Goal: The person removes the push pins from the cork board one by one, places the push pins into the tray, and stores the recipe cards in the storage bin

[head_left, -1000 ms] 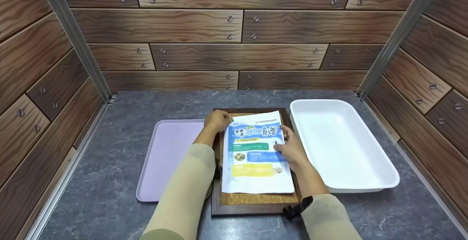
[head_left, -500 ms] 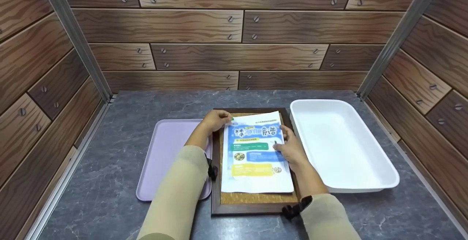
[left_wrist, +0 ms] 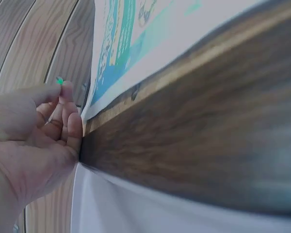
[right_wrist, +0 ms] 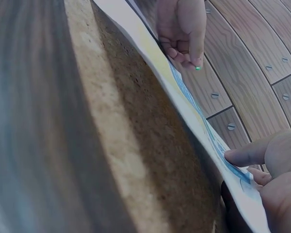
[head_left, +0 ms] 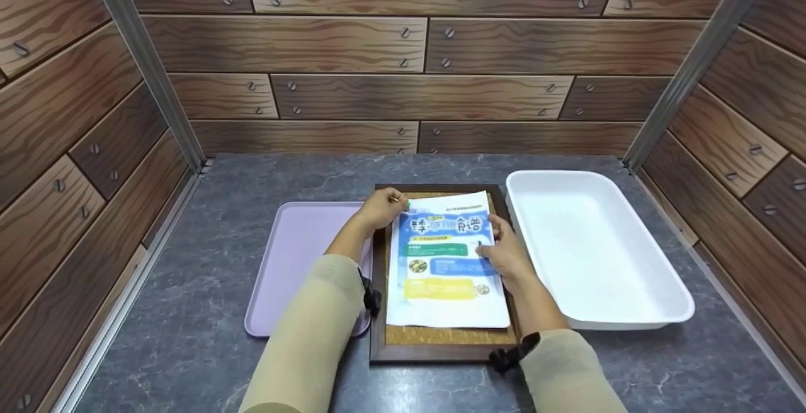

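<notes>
A printed sheet of paper (head_left: 450, 312) with blue, green and yellow blocks lies over a cork board (head_left: 441, 335) in a dark wooden frame (head_left: 434, 354). My left hand (head_left: 380, 208) is at the sheet's upper left corner, pinching a small green push pin (left_wrist: 60, 81) between thumb and forefinger. The pin's point is hidden. With my right hand (head_left: 507, 255) I pinch the sheet's right edge, thumb on top and fingers underneath. In the right wrist view, that edge of the paper (right_wrist: 184, 109) stands raised off the cork (right_wrist: 150, 160).
To the left of the frame lies a flat lilac tray (head_left: 296, 255), partly behind my left sleeve. A deep white tray (head_left: 604, 255) stands close along the frame's right side. Wood-patterned walls (head_left: 352, 95) enclose the grey marbled table (head_left: 182, 312) at the back and sides.
My left forearm has swung to the left, and the wrist has turned while the fingers stay at the paper's upper left corner. The right hand keeps its hold. The head view has shifted slightly.
</notes>
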`<state>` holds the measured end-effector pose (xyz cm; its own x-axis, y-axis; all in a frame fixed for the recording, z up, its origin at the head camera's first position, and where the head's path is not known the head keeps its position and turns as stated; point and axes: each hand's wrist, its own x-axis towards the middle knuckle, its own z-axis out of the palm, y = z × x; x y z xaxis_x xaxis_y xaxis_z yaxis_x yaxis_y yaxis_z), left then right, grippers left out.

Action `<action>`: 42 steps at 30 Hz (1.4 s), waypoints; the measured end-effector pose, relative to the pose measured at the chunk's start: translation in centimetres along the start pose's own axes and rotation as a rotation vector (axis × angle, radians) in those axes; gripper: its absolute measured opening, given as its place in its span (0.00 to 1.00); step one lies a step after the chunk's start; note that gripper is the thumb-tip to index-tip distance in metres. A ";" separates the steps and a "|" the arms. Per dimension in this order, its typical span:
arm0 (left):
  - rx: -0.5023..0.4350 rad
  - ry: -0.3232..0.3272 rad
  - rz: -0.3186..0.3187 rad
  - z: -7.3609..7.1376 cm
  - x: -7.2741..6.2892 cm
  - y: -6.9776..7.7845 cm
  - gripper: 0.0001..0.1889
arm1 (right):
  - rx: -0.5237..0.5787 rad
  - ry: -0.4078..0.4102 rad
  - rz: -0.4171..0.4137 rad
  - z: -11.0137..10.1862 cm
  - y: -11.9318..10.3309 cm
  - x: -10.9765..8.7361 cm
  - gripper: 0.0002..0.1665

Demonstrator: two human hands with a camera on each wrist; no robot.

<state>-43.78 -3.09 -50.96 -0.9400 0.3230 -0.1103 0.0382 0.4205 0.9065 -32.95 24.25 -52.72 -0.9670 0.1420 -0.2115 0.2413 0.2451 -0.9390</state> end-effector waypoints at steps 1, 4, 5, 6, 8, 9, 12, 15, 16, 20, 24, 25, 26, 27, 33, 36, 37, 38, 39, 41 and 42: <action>-0.011 -0.004 0.004 0.1 -0.1 0.0 0.08 | 0.001 -0.001 -0.001 0.0 0.0 0.0 0.53; -0.038 -0.006 0.014 0.4 -0.3 0.0 0.08 | 0.000 0.002 0.010 0.1 0.0 0.2 0.53; -0.044 -0.003 0.019 0.5 -0.4 0.0 0.07 | -0.002 0.003 0.013 0.2 0.0 0.2 0.53; -0.052 0.001 0.025 0.5 -0.5 0.0 0.06 | -0.009 0.005 0.014 0.2 0.0 0.2 0.53; -0.075 0.000 0.036 0.6 -0.8 0.0 0.06 | -0.020 0.007 0.017 0.3 0.1 0.2 0.53; -0.086 -0.005 0.043 0.6 -1.0 0.1 0.06 | -0.025 0.008 0.018 0.3 0.1 0.2 0.53; -0.115 -0.030 0.061 0.6 -1.5 0.2 0.07 | -0.035 0.008 0.019 0.4 0.2 0.1 0.52; -0.124 -0.051 0.080 0.7 -1.9 0.3 0.07 | -0.031 0.005 0.021 0.4 0.2 0.0 0.52; -0.126 -0.058 0.085 0.7 -2.1 0.3 0.07 | -0.030 0.006 0.022 0.4 0.2 0.0 0.52; -0.139 -0.078 0.114 0.6 -2.6 0.5 0.08 | -0.024 0.005 0.019 0.5 0.2 0.0 0.53; -0.136 -0.064 0.140 0.4 -3.1 0.7 0.11 | -0.025 0.002 0.015 0.5 0.2 0.1 0.53; -0.129 -0.059 0.143 0.3 -3.2 0.7 0.12 | -0.025 -0.001 0.013 0.5 0.2 0.1 0.53; -0.127 -0.054 0.145 0.2 -3.4 0.8 0.12 | -0.028 -0.001 0.012 0.5 0.2 0.1 0.53; -0.126 -0.050 0.145 0.1 -3.5 0.8 0.11 | -0.031 -0.003 0.009 0.5 0.2 0.1 0.53; -0.169 -0.058 0.150 -0.8 -4.0 0.9 0.11 | -0.072 0.020 -0.009 0.6 -0.2 -0.1 0.52; -0.163 -0.058 0.137 -1.2 -4.3 0.7 0.11 | -0.105 0.030 -0.005 0.6 -0.3 -0.1 0.51; -0.158 -0.056 0.131 -1.3 -4.3 0.6 0.11 | -0.112 0.031 -0.003 0.7 -0.4 -0.2 0.50; -0.155 -0.057 0.125 -1.4 -4.4 0.5 0.11 | -0.117 0.034 0.004 0.7 -0.4 -0.2 0.50; -0.154 -0.060 0.122 -1.5 -4.5 0.4 0.12 | -0.123 0.034 0.006 0.7 -0.5 -0.2 0.50; -0.148 -0.062 0.122 -1.6 -4.6 0.1 0.13 | -0.123 0.035 0.011 0.7 -0.7 -0.2 0.49; -0.148 -0.062 0.127 -1.6 -4.6 -0.1 0.13 | -0.119 0.034 0.014 0.7 -0.7 -0.2 0.49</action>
<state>-40.02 -5.99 -49.86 -0.9078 0.4193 -0.0124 0.1002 0.2454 0.9642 -32.96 23.40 -52.17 -0.9606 0.1781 -0.2135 0.2650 0.3543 -0.8968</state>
